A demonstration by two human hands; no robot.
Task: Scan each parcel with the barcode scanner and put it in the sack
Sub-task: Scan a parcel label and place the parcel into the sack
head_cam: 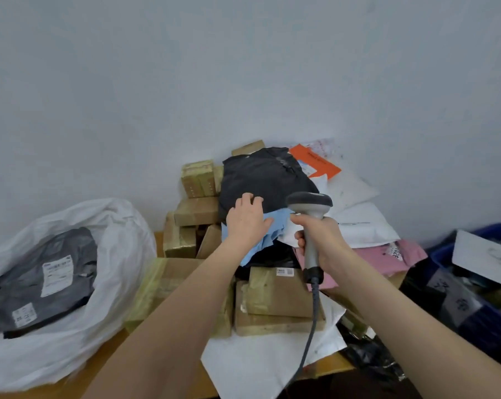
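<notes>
Far left: white sack [114,226], mouth open, lying on the wooden counter [105,355]. Inside it is a grey parcel [42,283] with two white labels facing up.

Centre-left: taped cardboard boxes [197,210] stacked against the wall, with more flat boxes in front.

Centre: left hand [248,223] lies palm down on the pile with fingers extended and slightly spread, gripping nothing. Its fingertips reach onto a black parcel [261,177]; palm and thumb rest on a light blue parcel [272,234] just below it. The blue parcel's long axis runs from lower left to upper right and it is partly tucked under the black one.

Right of centre: right hand [321,240] is wrapped round the handle of the barcode scanner [311,214], thumb at the neck. The handle's long axis is near upright in the view, head uppermost and pointing away from the person, towards the pile and wall. The head is just beside the left hand, over the edge of the blue parcel. The cable [309,335] leaves the handle base and trails down across a white sheet.

Right: white mailers [358,223], an orange envelope [315,162] behind them, a pink parcel [387,254] in front.

Far right: blue bin [497,234] holding dark parcels.
</notes>
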